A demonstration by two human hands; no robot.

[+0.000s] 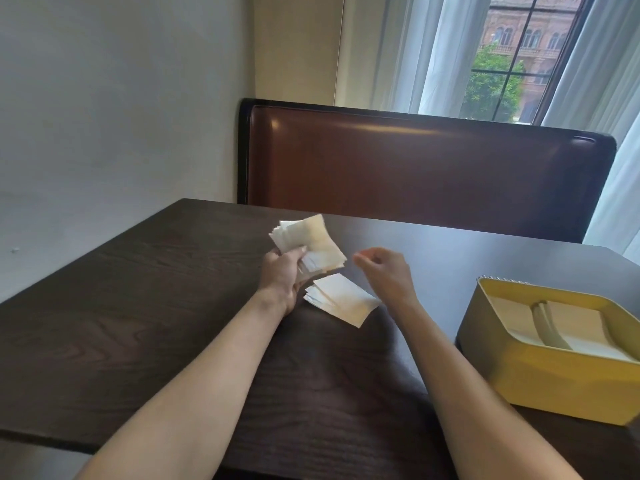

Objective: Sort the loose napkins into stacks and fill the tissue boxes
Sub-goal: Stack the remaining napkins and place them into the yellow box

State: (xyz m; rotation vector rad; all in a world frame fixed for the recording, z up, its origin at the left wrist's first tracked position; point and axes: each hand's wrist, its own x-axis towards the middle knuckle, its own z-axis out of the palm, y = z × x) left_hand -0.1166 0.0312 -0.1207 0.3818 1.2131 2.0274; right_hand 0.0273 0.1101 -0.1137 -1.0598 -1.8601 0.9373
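1. You are sitting at a dark wood table (pixel 145 306) in a corner, with a pale wall running off beyond your left hand and a brown leather bench back (pixel 422 168) standing past both hands on the table's far side. Behind the bench, sheer curtains (pixel 433 53) are hanging at a window (pixel 519 57) that is showing a brick building and green trees.

2. Your left hand (pixel 282 271) is gripping a fanned bundle of napkins (pixel 313 242), with the fingers curled round its lower edge and the sheets sticking up and away from you, raised off the table.

3. Your right hand (pixel 382 268) is hovering just to the right of that bundle, apart from it. Its fingers are loosely curled and holding nothing, with the thumb and fingertips drawn near each other.

4. A small stack of napkins (pixel 343 301) is lying flat on the table between your two wrists, just below the held bundle and slightly fanned at its left edge. Neither hand is touching it.

5. A yellow tissue box (pixel 561 379) is sitting open-topped on the table well to the right of your right forearm. Inside it, pale folded napkins are lying flat, with a dark strip running across them.
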